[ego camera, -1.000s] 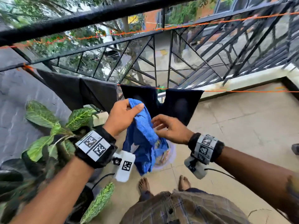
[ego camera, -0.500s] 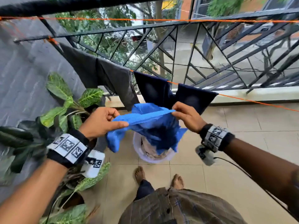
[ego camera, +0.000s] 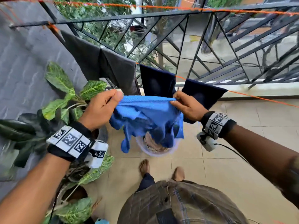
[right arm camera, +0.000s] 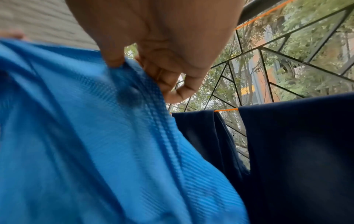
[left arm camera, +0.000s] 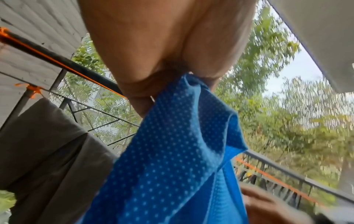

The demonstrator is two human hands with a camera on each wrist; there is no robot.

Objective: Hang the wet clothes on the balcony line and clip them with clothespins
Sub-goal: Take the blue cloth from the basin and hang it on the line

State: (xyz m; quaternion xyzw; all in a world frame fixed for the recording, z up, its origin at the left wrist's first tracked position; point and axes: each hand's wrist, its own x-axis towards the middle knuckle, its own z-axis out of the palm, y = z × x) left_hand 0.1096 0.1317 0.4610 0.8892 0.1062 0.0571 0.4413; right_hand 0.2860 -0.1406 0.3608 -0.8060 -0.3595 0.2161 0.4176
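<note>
A bright blue garment [ego camera: 146, 113] is stretched between my two hands at chest height. My left hand [ego camera: 103, 107] pinches its left top corner, and the left wrist view shows the dotted blue cloth [left arm camera: 172, 151] hanging from my fingers. My right hand [ego camera: 184, 104] pinches the right top corner, where the blue fabric [right arm camera: 95, 136] bunches under thumb and fingers. Behind the blue garment an orange line [ego camera: 258, 98] carries a grey cloth [ego camera: 103, 65] and a navy garment [ego camera: 158, 81]. A second orange line [ego camera: 161, 6] runs higher, along the railing top. No clothespins are visible.
A white bucket [ego camera: 155, 151] with more clothes stands on the tiled floor below the blue garment. Potted leafy plants [ego camera: 61, 97] crowd the left by the grey wall. The black metal railing [ego camera: 210, 46] closes the balcony ahead. My bare feet [ego camera: 144, 167] stand just behind the bucket.
The blue garment was bunched in my left hand; both hands have since moved apart and raised it, so its top edge is now pulled out straight between them.
</note>
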